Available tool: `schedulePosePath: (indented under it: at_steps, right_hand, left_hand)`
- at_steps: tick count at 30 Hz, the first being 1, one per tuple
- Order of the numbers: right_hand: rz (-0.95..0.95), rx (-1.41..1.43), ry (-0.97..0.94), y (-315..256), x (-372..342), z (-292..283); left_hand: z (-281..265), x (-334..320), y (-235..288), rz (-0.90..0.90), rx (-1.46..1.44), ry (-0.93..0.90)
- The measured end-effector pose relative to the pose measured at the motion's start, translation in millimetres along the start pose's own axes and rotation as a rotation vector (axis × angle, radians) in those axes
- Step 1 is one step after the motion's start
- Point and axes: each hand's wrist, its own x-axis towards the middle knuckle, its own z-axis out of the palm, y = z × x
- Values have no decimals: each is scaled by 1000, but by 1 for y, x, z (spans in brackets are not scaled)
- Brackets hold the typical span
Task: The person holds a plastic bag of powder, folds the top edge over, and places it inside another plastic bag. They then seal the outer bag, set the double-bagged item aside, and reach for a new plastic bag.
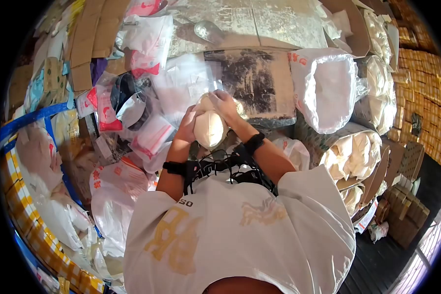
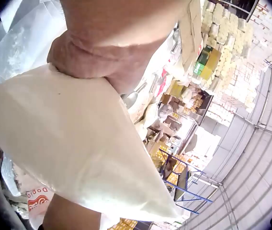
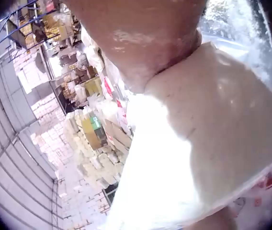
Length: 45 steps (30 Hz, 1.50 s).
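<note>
A plump clear plastic bag of cream-coloured powder (image 1: 209, 130) is held close in front of the person's chest. On its left side the left hand (image 1: 186, 126) grips it near the gathered top. The right hand (image 1: 225, 105) grips the top from the other side, its fingers bent over the plastic. In the left wrist view the bag's filled body (image 2: 73, 139) spreads wide below the hand, ending in a pointed corner. Sunlight whitens part of the same bag (image 3: 222, 124) in the right wrist view. Most fingertips are hidden in both wrist views.
Flat clear plastic bags (image 1: 186, 81) lie just beyond the hands. A metal scoop (image 1: 208, 32) rests on the dusty surface at the back. To the right stand a white-lined open sack (image 1: 299, 88) and a container of filled bags (image 1: 353, 157). A blue frame (image 1: 32, 120) runs along the left.
</note>
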Motion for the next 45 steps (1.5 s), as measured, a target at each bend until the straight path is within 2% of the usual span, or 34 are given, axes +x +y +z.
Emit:
schedulePosePath:
  at_steps: [1, 2, 3, 4, 6, 7, 8, 11, 12, 14, 16, 18, 19, 21, 22, 24, 25, 27, 29, 30, 33, 34, 37, 40, 41, 42, 43, 45]
  right_hand:
    - [-42, -43, -12, 10, 3, -1]
    - [-26, -122, -47, 3, 0, -5]
    - [-8, -201, -82, -11, -8, -10]
    - [10, -279, -117, -20, -14, -13]
    - [39, 66, -152, -5, -8, -10]
    - [52, 240, -168, 5, -2, -9]
    - [9, 180, -175, 9, 2, -12]
    - [-89, -408, 70, 9, 5, -8]
    - [-68, -462, 62, -1, 2, -8]
    - [21, -136, -146, -13, -8, -11]
    - [146, 118, -351, -7, -10, -15]
    - [126, 223, -397, -12, -17, -16]
    - [116, 277, -419, -15, -21, -16]
    - [171, 410, -443, -32, -37, -24]
    - [200, 478, -453, -36, -43, -27]
    - [226, 461, -495, -10, -36, -35]
    - [241, 451, -515, 6, -32, -38]
    - [146, 334, -408, 9, -38, -27]
    - [4, 166, -320, 21, -37, -16]
    - [-75, 83, -148, 28, -37, -11]
    - [-47, -443, 211, 37, -33, -9]
    - [-80, -361, 347, 38, -31, -4]
    - [-10, -248, 335, 22, -33, -5]
    - [243, 182, 194, 34, -24, 0]
    - [336, 343, 147, 31, -23, 2]
    - [390, 355, 92, 29, -24, 3]
    - [332, 281, 78, 27, -28, 3]
    - [221, 132, 51, 29, -35, 3]
  left_hand:
    - [2, -1, 0, -77, -87, 35]
    - [1, -2, -1, -20, 19, 5]
    - [0, -4, -1, 40, 123, -18]
    - [-8, -5, 2, 236, 422, -107]
    - [-10, -1, 0, 108, 316, -121]
    - [-3, 5, -4, -213, -93, -44]
    - [1, 9, -12, -528, -504, 37]
    - [9, 16, -28, -489, -761, 27]
    - [12, 16, -24, -514, -752, 69]
    - [16, 11, -12, -562, -732, 159]
    - [27, 4, 15, -16, -131, 24]
    - [41, 0, 26, 146, -42, 2]
    - [46, 2, 27, 40, -252, 45]
    - [43, 11, 21, -117, -606, 9]
    - [36, 16, 5, -173, -752, -70]
    - [26, 21, -19, -285, -1044, -230]
    - [25, 20, -26, -223, -1007, -229]
    - [28, 11, -27, -104, -933, -223]
    - [38, 4, -24, -126, -808, -1]
    - [43, 2, -21, -138, -743, 110]
    - [36, 1, -32, -384, -993, 209]
    - [35, 1, -35, -470, -971, 311]
    - [13, -2, -75, -590, -641, 488]
    - [39, -11, -27, -395, 40, 740]
    - [44, -9, -30, -358, -48, 853]
    - [49, -6, -33, -318, -137, 963]
    - [51, -4, -36, -278, -227, 1072]
    - [37, -1, -36, -193, -547, 904]
